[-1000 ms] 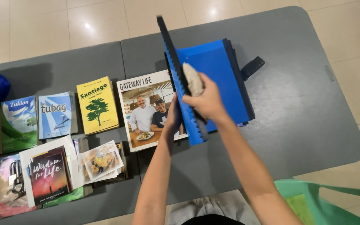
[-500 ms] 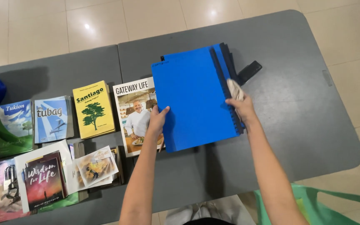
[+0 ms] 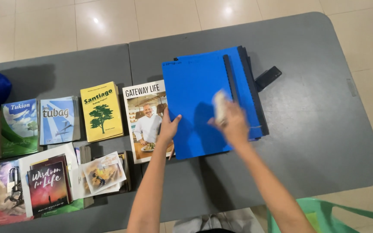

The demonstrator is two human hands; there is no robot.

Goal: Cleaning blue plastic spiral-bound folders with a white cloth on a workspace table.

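My left hand [image 3: 168, 126] pressing the left edge of a large blue plastic folder [image 3: 199, 112] on the grey folding table [image 3: 324, 129], my right hand [image 3: 232, 125] gripping a blurred pale cloth [image 3: 219, 105] against its cover, a glossy chef-cover magazine [image 3: 145, 116] just beside the folder, a small black rectangular device [image 3: 268, 78] near its far corner

Blue folder [image 3: 199, 108], upright on edge a second ago, now lies flat, closed. Right hand [image 3: 232, 123] with pale cloth [image 3: 219, 105] has moved from the spine toward 9 o'clock onto the cover; left hand [image 3: 168, 127] steadies its 9 o'clock edge.
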